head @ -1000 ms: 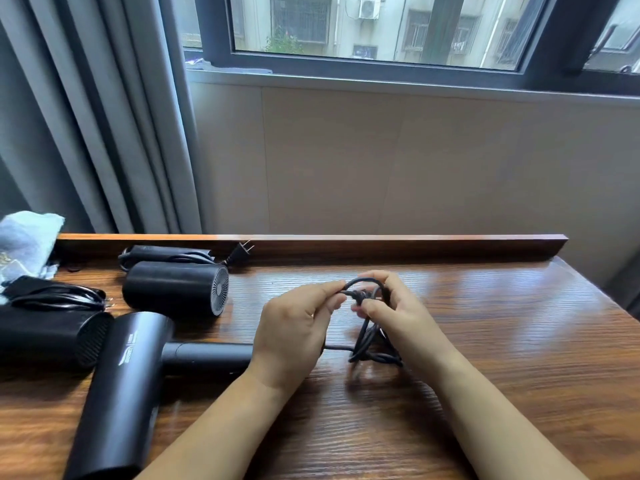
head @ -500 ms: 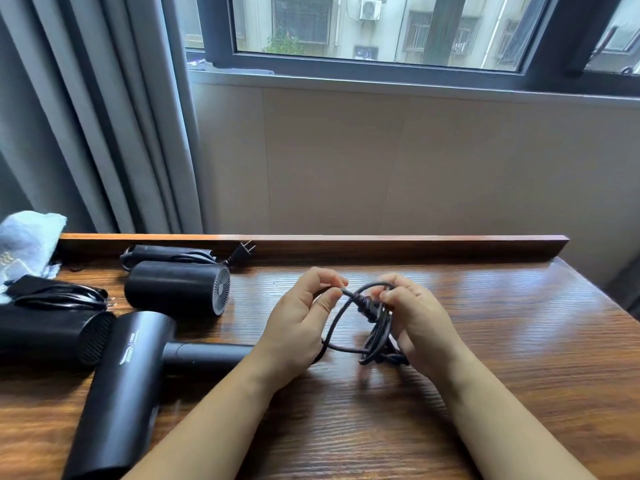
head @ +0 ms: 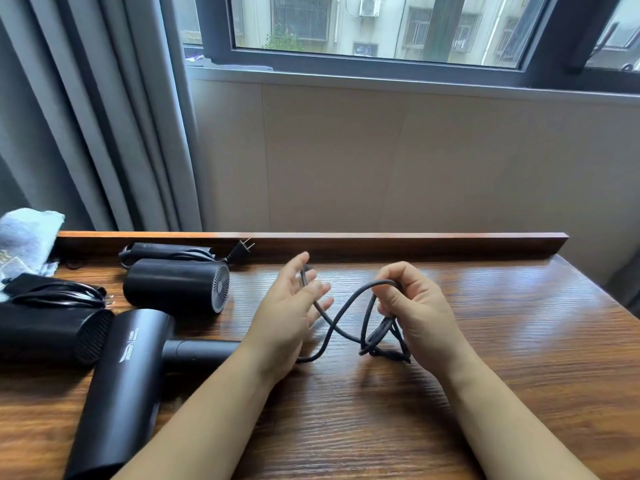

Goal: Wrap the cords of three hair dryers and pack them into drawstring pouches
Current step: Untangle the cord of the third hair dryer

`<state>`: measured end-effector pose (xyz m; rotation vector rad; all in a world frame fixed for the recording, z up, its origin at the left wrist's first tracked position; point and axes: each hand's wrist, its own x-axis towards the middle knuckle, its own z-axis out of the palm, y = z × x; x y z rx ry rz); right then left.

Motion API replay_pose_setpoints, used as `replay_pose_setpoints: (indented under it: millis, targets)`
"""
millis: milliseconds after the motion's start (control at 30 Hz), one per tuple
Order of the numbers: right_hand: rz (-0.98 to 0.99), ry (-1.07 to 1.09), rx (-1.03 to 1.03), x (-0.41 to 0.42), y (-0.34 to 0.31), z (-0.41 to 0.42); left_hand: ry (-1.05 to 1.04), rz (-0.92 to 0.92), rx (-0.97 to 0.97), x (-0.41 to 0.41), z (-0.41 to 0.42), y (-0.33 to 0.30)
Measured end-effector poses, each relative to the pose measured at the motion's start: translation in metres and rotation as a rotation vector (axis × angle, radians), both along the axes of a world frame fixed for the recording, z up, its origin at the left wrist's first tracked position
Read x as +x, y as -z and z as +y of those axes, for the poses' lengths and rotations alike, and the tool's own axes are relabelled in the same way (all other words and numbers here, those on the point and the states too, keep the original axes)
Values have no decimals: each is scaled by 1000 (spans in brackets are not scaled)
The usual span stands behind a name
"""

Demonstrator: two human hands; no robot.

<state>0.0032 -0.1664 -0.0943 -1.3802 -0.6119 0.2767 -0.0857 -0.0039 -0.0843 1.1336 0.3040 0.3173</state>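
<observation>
A black hair dryer (head: 121,386) lies on the wooden table (head: 519,358) at the front left, its handle pointing right. Its black cord (head: 341,320) runs from the handle to a coiled bundle. My right hand (head: 415,313) grips that bundle, fingers curled round the loops. My left hand (head: 291,313) is spread with straight fingers, and a loop of the cord passes across them. A second black dryer (head: 176,284) lies behind with its cord wrapped and plug (head: 242,247) sticking out. A third black dryer (head: 48,327) lies at the far left with a wrapped cord on top.
Pale fabric, perhaps pouches (head: 24,240), is piled at the table's back left corner. A raised wooden ledge (head: 381,242) runs along the table's far edge. Grey curtains (head: 86,116) hang at the left below a window (head: 381,26).
My left hand has let go of the cord and spread its fingers, moving left. The hands have drawn apart, and a loop of cord now stretches between them.
</observation>
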Motion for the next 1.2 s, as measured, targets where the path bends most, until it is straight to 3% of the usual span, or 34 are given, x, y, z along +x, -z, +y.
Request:
replay_pose_setpoints:
  millis: [100, 233, 300, 367, 500, 600, 767, 867, 1000, 1200]
  targets:
    - [-38, 80, 23, -2, -2, -1, 70, 81, 227, -1, -2, 6]
    - [-134, 154, 27, -3, -5, -3, -1, 6, 1072, -8, -6, 14]
    - [-132, 132, 64, -4, -7, -3, -36, -97, 1278, -12, -11, 15]
    - [-123, 71, 83, -5, -8, -4, -2, -174, 1273, -12, -14, 16]
    - [-129, -32, 96, -4, -5, -6, 116, -125, 1100, -9, -17, 20]
    - [-123, 36, 149, -3, -4, -5, 21, -76, 957, -5, -14, 22]
    - [-537, 263, -92, 0, -3, -10, -52, -25, 554, 2, -10, 22]
    - [-775, 241, -326, -1, 2, -3, -66, -39, 612, 2, -10, 26]
    - [-796, 202, -561, 6, 13, 0, -61, -26, 671, 0, -10, 25]
    - [-758, 144, -576, 2, 15, 3, -95, -51, 738, -3, -16, 21]
